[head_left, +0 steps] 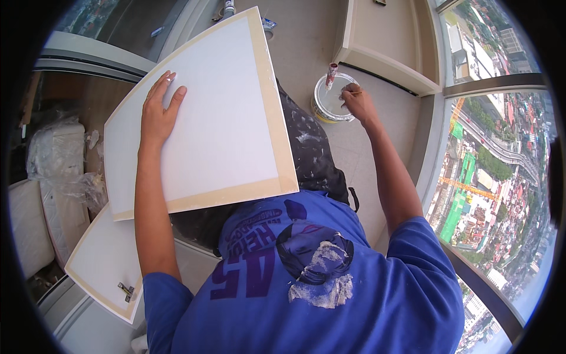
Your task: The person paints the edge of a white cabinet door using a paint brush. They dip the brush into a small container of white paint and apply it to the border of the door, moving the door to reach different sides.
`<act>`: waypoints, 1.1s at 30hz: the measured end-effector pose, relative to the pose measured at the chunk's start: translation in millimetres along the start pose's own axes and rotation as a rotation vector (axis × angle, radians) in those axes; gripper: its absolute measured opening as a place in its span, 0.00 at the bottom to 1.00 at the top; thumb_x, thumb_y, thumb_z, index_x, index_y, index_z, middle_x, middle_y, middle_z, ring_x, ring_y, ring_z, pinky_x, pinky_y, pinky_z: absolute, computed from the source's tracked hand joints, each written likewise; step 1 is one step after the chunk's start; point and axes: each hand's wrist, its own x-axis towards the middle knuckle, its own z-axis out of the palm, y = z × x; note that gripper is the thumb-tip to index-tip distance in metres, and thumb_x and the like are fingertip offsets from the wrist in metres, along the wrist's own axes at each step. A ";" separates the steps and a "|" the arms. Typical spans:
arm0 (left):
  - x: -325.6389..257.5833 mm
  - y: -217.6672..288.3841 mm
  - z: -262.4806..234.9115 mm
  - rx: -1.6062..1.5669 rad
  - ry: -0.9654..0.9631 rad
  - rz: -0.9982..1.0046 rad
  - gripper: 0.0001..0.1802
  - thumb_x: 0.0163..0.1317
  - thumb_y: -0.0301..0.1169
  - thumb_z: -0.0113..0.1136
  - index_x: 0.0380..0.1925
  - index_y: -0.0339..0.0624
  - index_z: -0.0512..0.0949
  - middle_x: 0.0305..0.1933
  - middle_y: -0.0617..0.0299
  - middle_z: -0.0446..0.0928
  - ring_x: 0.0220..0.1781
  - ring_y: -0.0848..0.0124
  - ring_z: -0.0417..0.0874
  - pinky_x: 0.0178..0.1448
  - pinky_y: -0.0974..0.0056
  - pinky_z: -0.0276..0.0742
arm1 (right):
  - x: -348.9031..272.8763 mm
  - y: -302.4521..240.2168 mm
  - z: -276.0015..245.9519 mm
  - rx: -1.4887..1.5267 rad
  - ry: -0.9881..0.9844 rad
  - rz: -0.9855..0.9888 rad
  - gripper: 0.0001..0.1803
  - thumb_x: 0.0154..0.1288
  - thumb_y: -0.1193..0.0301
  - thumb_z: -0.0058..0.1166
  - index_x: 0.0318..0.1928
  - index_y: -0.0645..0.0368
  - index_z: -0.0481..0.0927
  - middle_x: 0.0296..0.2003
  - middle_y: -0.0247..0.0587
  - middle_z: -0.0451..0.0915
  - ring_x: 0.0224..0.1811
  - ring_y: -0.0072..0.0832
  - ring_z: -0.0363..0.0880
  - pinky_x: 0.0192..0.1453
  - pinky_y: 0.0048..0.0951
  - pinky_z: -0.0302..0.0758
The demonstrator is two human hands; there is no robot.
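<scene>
Our right hand point(356, 101) grips a brush point(332, 75) over the paint pail point(330, 100) on the floor; our left hand point(158, 112) lies open, flat on the white panel point(206, 118) across our lap — a loaded brush could drip, and the unclamped panel could slide off.

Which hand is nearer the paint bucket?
Right. The right hand is at the rim of the paint bucket, holding a brush over it. The left hand lies flat on the white panel, well away.
</scene>
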 end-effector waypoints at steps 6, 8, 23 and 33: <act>4.8 -3.0 0.3 -0.016 -0.023 -0.017 0.29 0.75 0.49 0.63 0.66 0.39 0.81 0.73 0.48 0.77 0.77 0.52 0.74 0.80 0.54 0.67 | 83.7 45.1 38.6 -0.404 -0.164 0.105 0.18 0.64 0.65 0.56 0.47 0.62 0.91 0.34 0.51 0.91 0.29 0.38 0.91 0.37 0.35 0.88; 4.1 -5.8 0.0 -0.010 -0.027 -0.028 0.29 0.75 0.48 0.63 0.66 0.39 0.80 0.73 0.48 0.77 0.77 0.52 0.74 0.80 0.54 0.67 | 87.7 49.1 46.0 -0.317 -0.143 0.162 0.19 0.64 0.66 0.56 0.48 0.61 0.92 0.35 0.51 0.91 0.28 0.38 0.91 0.35 0.37 0.89; 8.5 -8.1 1.7 -0.032 -0.039 -0.050 0.28 0.75 0.47 0.63 0.66 0.40 0.80 0.73 0.49 0.77 0.76 0.52 0.75 0.80 0.54 0.67 | 111.8 73.2 73.7 -0.414 -0.216 0.222 0.19 0.64 0.62 0.55 0.41 0.65 0.90 0.34 0.55 0.90 0.37 0.44 0.92 0.46 0.41 0.86; 7.3 -5.4 0.1 0.004 -0.064 -0.066 0.28 0.78 0.46 0.60 0.70 0.43 0.78 0.74 0.49 0.76 0.78 0.52 0.73 0.82 0.55 0.64 | 88.1 56.1 37.0 -0.198 -0.214 0.112 0.18 0.63 0.64 0.61 0.42 0.68 0.89 0.30 0.50 0.89 0.30 0.38 0.90 0.34 0.39 0.82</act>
